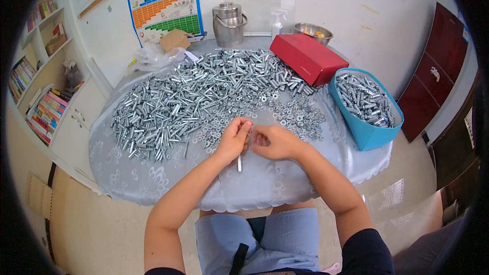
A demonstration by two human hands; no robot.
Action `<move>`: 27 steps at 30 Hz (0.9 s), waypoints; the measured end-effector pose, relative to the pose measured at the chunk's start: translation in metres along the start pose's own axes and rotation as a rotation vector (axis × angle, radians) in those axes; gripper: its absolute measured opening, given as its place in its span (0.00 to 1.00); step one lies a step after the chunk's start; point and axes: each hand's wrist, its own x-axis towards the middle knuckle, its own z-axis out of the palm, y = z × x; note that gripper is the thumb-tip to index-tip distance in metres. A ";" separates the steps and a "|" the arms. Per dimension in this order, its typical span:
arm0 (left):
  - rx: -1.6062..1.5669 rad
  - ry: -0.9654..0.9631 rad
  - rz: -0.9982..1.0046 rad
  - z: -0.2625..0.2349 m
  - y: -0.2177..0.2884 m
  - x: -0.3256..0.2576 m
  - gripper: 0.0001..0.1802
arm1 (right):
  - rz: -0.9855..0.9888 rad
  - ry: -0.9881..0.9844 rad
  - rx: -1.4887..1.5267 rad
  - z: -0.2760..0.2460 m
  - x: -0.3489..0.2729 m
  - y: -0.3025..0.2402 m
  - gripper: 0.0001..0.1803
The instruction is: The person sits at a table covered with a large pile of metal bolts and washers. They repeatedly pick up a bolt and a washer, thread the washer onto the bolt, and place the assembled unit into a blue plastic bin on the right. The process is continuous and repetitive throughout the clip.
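My left hand (233,140) is closed around a shiny metal anchor bolt (239,164), whose lower end sticks out below the fingers. Close beside it, my right hand (276,141) has its fingers curled together near the left fingertips; what they pinch, if anything, is hidden. Just beyond both hands lie many loose washers and nuts (300,115) spread on the cloth. A large heap of similar metal bolts (168,99) covers the left and far part of the table. On the right, a blue bin (374,135) holds more bolts (364,99).
A red box (308,57) sits at the back right. Behind the heap stand a steel lidded pot (229,28), a white spray bottle (276,24) and a steel bowl (326,34). A clear plastic bag (155,58) lies at the back left. The silvery tablecloth (163,186) has a scalloped front edge.
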 end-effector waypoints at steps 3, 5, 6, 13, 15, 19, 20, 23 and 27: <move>0.117 0.054 0.094 0.002 -0.005 0.000 0.08 | 0.006 -0.198 -0.231 0.000 -0.003 -0.010 0.25; 0.149 0.050 0.115 0.002 -0.009 0.003 0.08 | -0.053 -0.240 -0.367 0.003 -0.005 -0.020 0.30; 0.166 0.049 0.125 0.002 -0.010 0.003 0.08 | -0.104 -0.263 -0.433 0.009 -0.005 -0.019 0.30; 0.075 0.074 0.069 0.006 0.001 -0.001 0.10 | -0.174 -0.164 -0.399 0.023 -0.003 -0.014 0.27; -0.039 0.081 0.035 0.004 0.006 -0.001 0.10 | -0.180 -0.156 -0.383 0.021 -0.003 -0.016 0.26; -0.205 0.129 0.013 -0.005 0.013 -0.001 0.11 | -0.226 -0.054 -0.306 0.018 -0.002 -0.019 0.20; -0.221 0.125 0.019 -0.007 0.013 0.000 0.11 | -0.214 -0.034 -0.274 0.017 -0.001 -0.018 0.20; -0.268 0.123 0.021 -0.006 0.014 0.001 0.11 | -0.230 0.012 -0.243 0.017 -0.001 -0.014 0.17; -0.377 0.141 0.012 -0.010 0.012 0.002 0.11 | -0.217 0.015 -0.227 0.017 0.000 -0.016 0.15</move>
